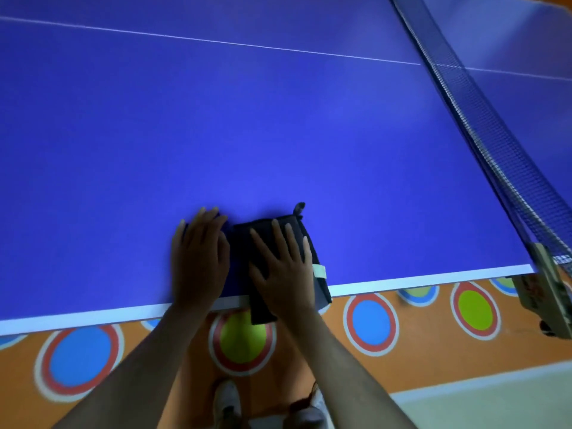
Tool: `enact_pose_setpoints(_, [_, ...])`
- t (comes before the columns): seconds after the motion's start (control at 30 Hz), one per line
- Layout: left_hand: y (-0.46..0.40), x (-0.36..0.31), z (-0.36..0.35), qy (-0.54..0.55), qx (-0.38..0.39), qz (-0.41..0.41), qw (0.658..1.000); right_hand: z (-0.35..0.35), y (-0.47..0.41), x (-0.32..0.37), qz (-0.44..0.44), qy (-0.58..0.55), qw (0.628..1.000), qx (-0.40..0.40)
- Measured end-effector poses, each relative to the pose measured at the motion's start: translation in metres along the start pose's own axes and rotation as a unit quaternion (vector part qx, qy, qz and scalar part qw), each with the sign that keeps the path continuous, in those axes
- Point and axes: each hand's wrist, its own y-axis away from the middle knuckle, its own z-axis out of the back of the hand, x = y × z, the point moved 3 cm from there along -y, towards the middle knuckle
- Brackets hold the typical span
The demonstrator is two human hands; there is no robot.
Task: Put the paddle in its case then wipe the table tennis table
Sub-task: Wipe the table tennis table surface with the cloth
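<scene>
Left hand (198, 258): flat, fingers straight, palm down on the blue tabletop (216, 134) at its near edge, just beside the case.
Right hand (283, 267): flat, fingers spread and straight, pressing on top of the case; nothing gripped.
Case (312, 252): black, lying on the tabletop at the near edge, its narrow end overhanging the white border; zip pull at the far corner, pale tab on the right side.
Paddle: not visible; whether it is inside the case cannot be told.
Net (483, 134): runs along the right, fixed by a clamp (548, 292) at the tabletop corner.
Floor (387, 360): orange, with coloured circles.
Shoe (227, 400): white, below the hands.
</scene>
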Motion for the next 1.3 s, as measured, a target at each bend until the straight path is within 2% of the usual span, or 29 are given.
enact_pose_setpoints(0.07, [0.001, 0.005, 0.006, 0.005, 0.004, -0.004, 1.000, 0.010, -0.004, -0.034, 0.040, 0.013, 0.999, 0.031])
enact_pose_setpoints(0.1, [0.002, 0.007, 0.009, 0.003, 0.006, -0.003, 1.000, 0.017, -0.005, -0.058, 0.025, 0.034, 0.998, 0.039])
enact_pose_setpoints(0.2, [0.013, 0.015, 0.011, -0.020, 0.006, 0.003, 1.000, 0.043, 0.011, -0.147, -0.125, 0.086, 0.987, 0.049])
enact_pose_setpoints(0.27, [0.024, 0.018, 0.008, -0.038, 0.003, 0.004, 0.999, 0.058, 0.027, -0.189, -0.187, 0.089, 0.976, 0.071])
enact_pose_setpoints(0.33, [0.034, 0.016, 0.005, -0.048, -0.004, 0.003, 0.999, 0.062, 0.032, -0.199, -0.210, 0.085, 0.972, 0.070])
enact_pose_setpoints(0.43, [0.035, 0.013, 0.004, -0.050, -0.024, 0.006, 0.998, 0.050, 0.025, -0.172, -0.241, 0.082, 0.966, 0.038])
enact_pose_setpoints(0.67, [0.036, 0.011, 0.005, -0.025, -0.031, 0.004, 0.999, 0.014, 0.002, -0.050, -0.151, 0.110, 0.982, 0.005])
enact_pose_setpoints(0.83, [0.036, 0.015, 0.009, 0.009, -0.026, 0.003, 1.000, -0.007, -0.007, 0.027, -0.048, 0.091, 0.995, 0.014])
enact_pose_setpoints(1.0, [0.035, 0.012, 0.012, -0.025, -0.025, -0.025, 0.999, -0.001, -0.007, 0.005, 0.004, 0.052, 0.998, 0.028])
enact_pose_setpoints(1.17, [0.026, -0.029, 0.001, -0.056, -0.006, -0.029, 0.998, 0.014, -0.010, -0.045, -0.020, 0.029, 0.999, 0.029])
enact_pose_setpoints(1.3, [0.008, -0.088, -0.027, -0.052, 0.017, -0.025, 0.998, 0.034, -0.003, -0.118, -0.045, 0.040, 0.997, 0.038])
